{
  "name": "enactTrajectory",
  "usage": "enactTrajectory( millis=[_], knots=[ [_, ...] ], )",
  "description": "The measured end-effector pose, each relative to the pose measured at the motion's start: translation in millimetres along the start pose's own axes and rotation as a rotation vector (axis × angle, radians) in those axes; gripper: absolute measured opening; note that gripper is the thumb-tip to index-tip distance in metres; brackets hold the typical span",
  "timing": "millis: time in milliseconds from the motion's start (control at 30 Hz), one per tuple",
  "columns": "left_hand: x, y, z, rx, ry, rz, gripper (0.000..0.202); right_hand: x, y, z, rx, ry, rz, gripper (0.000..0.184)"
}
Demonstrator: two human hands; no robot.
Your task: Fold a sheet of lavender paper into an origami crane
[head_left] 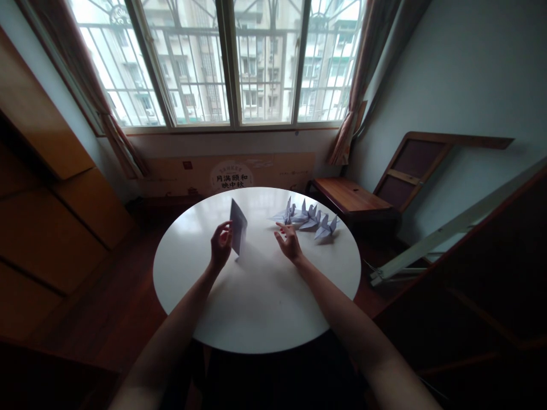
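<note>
A folded sheet of pale paper [238, 229] stands upright over the white round table [256, 307], its lower edge at or just above the top. My left hand [221, 244] grips its left edge between thumb and fingers. To the right, my right hand [288, 242] hovers with fingers apart and nothing in them. Just beyond it, several folded paper cranes [310, 215] sit in a cluster at the table's far right. One crane [327, 228] stands nearest the right rim.
Behind the table leans a long printed cardboard panel [179, 171] below the barred window [265, 68]. A wooden chair [354, 196] is at the back right, near a pale slanted frame [410, 256]. Wooden cabinets [51, 233] line the left side.
</note>
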State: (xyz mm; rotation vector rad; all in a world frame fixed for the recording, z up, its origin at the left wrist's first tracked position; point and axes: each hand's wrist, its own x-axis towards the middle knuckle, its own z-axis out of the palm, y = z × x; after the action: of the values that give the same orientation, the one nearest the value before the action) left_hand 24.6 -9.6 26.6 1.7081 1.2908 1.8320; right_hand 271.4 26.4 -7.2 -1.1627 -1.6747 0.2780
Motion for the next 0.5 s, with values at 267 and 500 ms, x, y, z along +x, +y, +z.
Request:
enactTrajectory(
  millis=[267, 500],
  knots=[
    [7, -18, -3.1, -0.192, -0.104, -0.388, 0.045, -1, 2, 3, 0.049, -0.019, 0.053, 0.041],
    [-9, -18, 0.6, 0.382, -0.52, 0.078, 0.021, 1, 4, 1, 0.056, -0.038, 0.042, 0.04]
  ],
)
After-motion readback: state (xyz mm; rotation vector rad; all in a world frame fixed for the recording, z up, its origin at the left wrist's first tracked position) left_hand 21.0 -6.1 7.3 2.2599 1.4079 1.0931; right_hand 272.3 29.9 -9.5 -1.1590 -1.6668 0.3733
